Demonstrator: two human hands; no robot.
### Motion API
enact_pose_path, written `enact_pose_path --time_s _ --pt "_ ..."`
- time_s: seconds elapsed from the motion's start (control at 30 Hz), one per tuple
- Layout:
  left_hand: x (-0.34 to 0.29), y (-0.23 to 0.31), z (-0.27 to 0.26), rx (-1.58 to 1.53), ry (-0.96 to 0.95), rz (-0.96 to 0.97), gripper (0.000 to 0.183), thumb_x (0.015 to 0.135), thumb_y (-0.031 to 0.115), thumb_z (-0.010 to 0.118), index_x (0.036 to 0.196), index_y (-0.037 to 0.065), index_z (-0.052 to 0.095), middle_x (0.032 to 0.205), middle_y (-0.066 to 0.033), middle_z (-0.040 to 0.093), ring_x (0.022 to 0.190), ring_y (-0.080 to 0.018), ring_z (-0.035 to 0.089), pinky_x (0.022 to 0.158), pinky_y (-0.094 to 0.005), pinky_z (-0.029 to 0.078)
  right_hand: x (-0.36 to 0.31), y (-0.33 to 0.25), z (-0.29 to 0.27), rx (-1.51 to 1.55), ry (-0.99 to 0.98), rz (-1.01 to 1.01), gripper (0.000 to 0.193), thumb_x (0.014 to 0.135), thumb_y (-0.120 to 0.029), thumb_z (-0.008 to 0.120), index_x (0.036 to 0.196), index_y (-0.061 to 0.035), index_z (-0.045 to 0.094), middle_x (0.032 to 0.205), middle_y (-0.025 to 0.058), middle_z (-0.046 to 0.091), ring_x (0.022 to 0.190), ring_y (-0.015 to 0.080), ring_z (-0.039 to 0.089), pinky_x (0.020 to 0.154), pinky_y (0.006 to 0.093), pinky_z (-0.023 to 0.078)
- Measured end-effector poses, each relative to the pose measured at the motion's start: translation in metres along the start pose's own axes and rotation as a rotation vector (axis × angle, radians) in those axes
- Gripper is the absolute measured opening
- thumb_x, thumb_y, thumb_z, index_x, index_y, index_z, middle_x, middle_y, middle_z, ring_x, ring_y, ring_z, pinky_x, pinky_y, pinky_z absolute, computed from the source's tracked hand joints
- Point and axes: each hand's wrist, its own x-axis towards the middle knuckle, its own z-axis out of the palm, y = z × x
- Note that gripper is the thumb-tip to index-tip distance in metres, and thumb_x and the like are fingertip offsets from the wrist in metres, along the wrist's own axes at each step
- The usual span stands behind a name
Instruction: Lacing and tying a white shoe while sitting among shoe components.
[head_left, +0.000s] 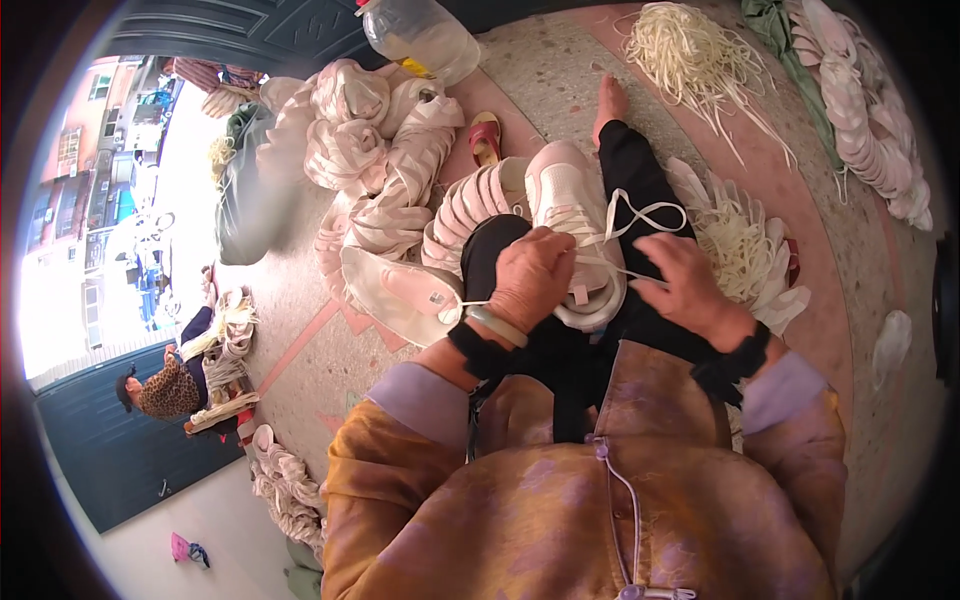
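Note:
A pale white-pink sneaker [562,185] lies across my thighs, toe pointing away from me. Its white shoelace [612,232] runs through the upper eyelets, and a loose loop spreads over my right leg. My left hand [532,270] is curled at the shoe's left side by the tongue, its fingers closed on the lace. To the right of the opening, my right hand [690,285] pinches a taut stretch of the same lace. A second pale shoe [400,290] rests beside my left knee, its insole facing up.
Bundled pale shoe parts [350,130] are heaped ahead on the left, near a clear plastic jug [425,40] and a red sandal [485,138]. Loose laces [690,60] lie at the far right, others [735,240] beside my right leg. Another person [170,385] sits at the left.

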Motion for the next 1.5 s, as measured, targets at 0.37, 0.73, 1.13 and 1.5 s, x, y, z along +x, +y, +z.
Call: enact_pose_path --time_s 0.37,0.73,1.13,1.5 --pt "0.016 0.010 0.035 0.284 -0.299 -0.200 0.015 0.075 0.019 0.056 0.071 0.006 0.062 0.067 -0.0159 0.061 0.068 -0.0353 0.060 0.061 -0.0433 0.048 0.014 0.002 0.038 -0.054 -0.099 -0.006 0.041 0.066 -0.015 0.066 0.101 -0.0034 0.047 0.087 0.0118 0.054 0.078 0.0291 0.058 0.066 0.0372 0.045" --pt "0.017 0.009 0.045 0.274 -0.266 -0.279 0.017 0.074 0.022 0.060 0.081 0.008 0.065 0.070 -0.0143 0.063 0.070 -0.0324 0.062 0.065 -0.0405 0.049 0.012 0.008 0.044 0.029 -0.132 0.193 0.035 0.067 -0.011 0.059 0.099 -0.0019 0.051 0.087 0.0145 0.055 0.080 0.0336 0.057 0.069 0.0410 0.047" --pt "0.026 0.005 0.048 0.203 -0.213 -0.246 0.013 0.073 0.018 0.058 0.073 0.006 0.064 0.066 -0.0160 0.061 0.067 -0.0333 0.061 0.062 -0.0427 0.048 0.011 0.016 0.047 0.254 -0.006 0.235 0.038 0.068 -0.007 0.054 0.106 -0.0040 0.049 0.085 0.0146 0.059 0.080 0.0325 0.059 0.071 0.0394 0.048" --pt "-0.083 -0.049 -0.116 0.447 -0.411 -0.270 0.012 0.074 0.012 0.055 0.066 0.004 0.059 0.064 -0.0170 0.058 0.064 -0.0356 0.058 0.057 -0.0427 0.045 0.006 0.015 0.039 0.267 -0.097 0.271 0.045 0.069 -0.005 0.061 0.111 -0.0018 0.045 0.080 0.0122 0.060 0.071 0.0270 0.060 0.065 0.0337 0.049"
